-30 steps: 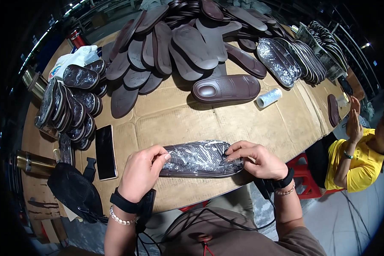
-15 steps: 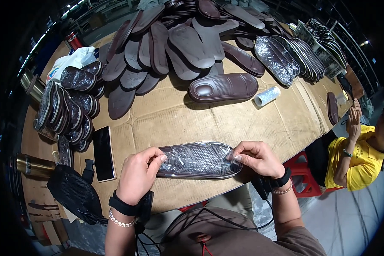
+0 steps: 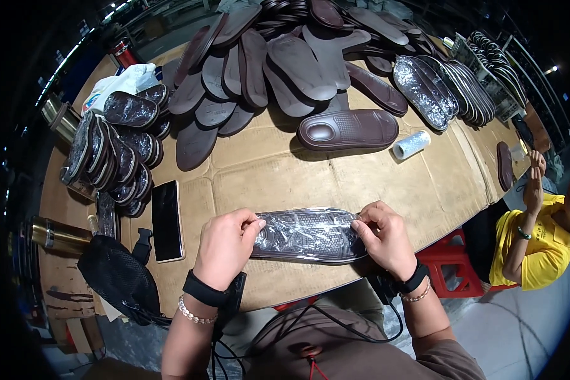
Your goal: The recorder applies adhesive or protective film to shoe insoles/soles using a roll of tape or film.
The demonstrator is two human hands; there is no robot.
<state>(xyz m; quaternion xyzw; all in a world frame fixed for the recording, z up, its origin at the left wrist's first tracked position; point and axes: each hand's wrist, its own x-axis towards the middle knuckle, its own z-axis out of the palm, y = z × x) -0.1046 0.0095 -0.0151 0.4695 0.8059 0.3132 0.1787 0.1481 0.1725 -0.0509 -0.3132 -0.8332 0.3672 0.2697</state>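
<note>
A dark brown shoe sole (image 3: 307,244) lies crosswise on the cardboard near the table's front edge, with clear plastic film (image 3: 310,223) wrinkled over its patterned top. At its left end, my left hand (image 3: 227,247) is closed in a pinch of thumb and forefinger on the film. My right hand (image 3: 389,239) pinches the film at the other end, its remaining fingers curled. Part of the sole's right tip is behind my right hand. Farther back rests a bare brown sole (image 3: 348,130), with a small roll of film (image 3: 411,145) to its right.
A big heap of bare soles (image 3: 301,66) covers the table's far side. Film-wrapped soles are piled at left (image 3: 117,158) and far right (image 3: 424,92). A phone (image 3: 167,221), black mesh pouch (image 3: 117,275) and gold flask (image 3: 60,234) sit left. A person in yellow (image 3: 538,244) sits at right.
My right hand has shifted inward and down over the sole's right end. The film looks tighter across the sole. The whole view has swung slightly, moving the tabletop things rightward in it.
</note>
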